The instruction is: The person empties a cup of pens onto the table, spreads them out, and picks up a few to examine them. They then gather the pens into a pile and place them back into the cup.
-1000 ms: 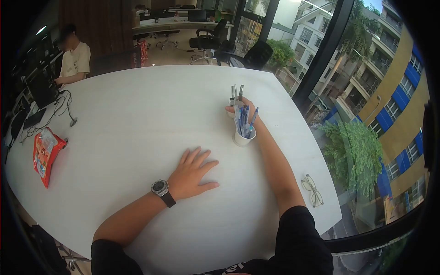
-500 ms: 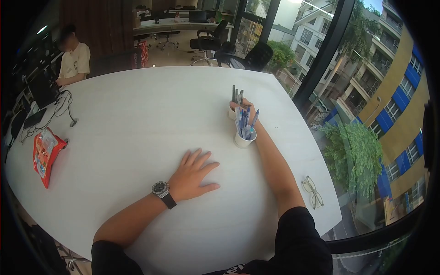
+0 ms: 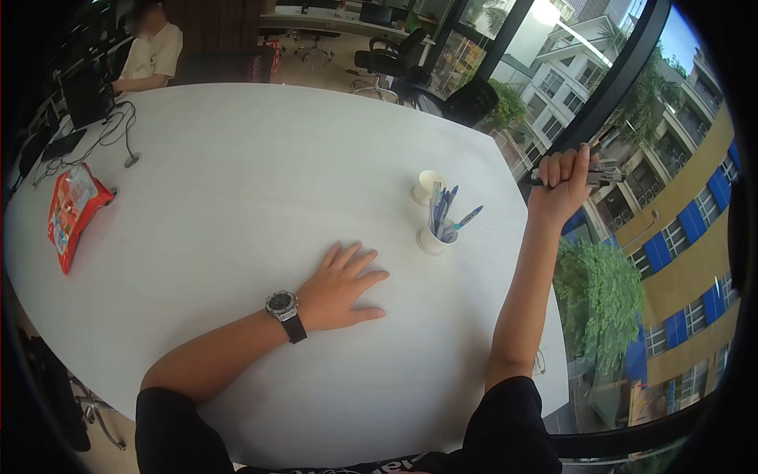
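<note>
My right hand [image 3: 562, 182] is raised at the right edge of the table, its fingers wrapped around a bundle of dark and clear pens [image 3: 606, 172] that stick out on both sides of the fist. My left hand [image 3: 339, 288] lies flat on the white table with fingers spread, holding nothing; a black watch [image 3: 282, 304] is on that wrist. Between the hands, a white paper cup [image 3: 437, 243] stands upright with several blue pens [image 3: 442, 209] in it. Just behind it is a second white cup [image 3: 426, 182], with no pens showing inside.
Eyeglasses [image 3: 540, 362] lie near the right table edge, partly behind my right arm. A red snack bag [image 3: 71, 213] and tangled cables [image 3: 118, 126] are on the left. Beyond the far left side sits another person [image 3: 151, 55]. Office chairs [image 3: 471, 103] and a window lie past the table.
My right hand has moved from the rear cup up and right, taking the dark pens out with it. My left hand stays flat on the table. The camera view has shifted slightly.
</note>
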Action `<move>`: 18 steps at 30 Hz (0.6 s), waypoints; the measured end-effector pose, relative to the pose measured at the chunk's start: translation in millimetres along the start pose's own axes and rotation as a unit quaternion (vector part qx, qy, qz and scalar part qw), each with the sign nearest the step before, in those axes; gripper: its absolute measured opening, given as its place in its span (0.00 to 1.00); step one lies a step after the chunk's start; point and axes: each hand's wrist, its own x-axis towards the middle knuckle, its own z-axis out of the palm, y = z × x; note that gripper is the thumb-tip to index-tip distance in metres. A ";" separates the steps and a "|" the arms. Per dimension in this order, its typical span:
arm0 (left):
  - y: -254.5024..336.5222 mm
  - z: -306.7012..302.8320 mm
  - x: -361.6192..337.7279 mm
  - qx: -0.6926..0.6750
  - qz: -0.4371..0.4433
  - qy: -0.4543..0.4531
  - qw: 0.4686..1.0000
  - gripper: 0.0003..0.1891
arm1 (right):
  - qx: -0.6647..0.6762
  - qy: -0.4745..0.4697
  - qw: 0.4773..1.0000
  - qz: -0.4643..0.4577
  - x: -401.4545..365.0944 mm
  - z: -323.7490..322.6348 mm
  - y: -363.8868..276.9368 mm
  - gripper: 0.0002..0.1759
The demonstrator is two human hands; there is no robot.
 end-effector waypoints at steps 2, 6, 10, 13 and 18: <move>-10.1 -0.2 4.0 -0.107 -0.012 0.016 0.994 0.30 | -0.069 -0.075 0.991 0.090 -40.1 36.9 -9.7 0.10; -40.8 -25.5 10.6 -0.596 -0.191 0.028 0.779 0.28 | -0.403 -0.365 0.804 0.240 -172.3 92.5 37.7 0.25; -59.6 -42.6 9.5 -0.707 -0.308 0.182 0.610 0.29 | -0.571 -0.486 0.641 0.163 -226.9 96.9 66.3 0.42; -64.8 -44.8 8.4 -0.696 -0.291 0.132 0.643 0.30 | -0.609 -0.470 0.639 -0.001 -236.3 97.1 62.9 0.46; -56.8 -46.4 -3.4 -0.445 -0.157 0.001 0.882 0.26 | -0.589 -0.442 0.677 0.001 -231.7 76.5 64.5 0.50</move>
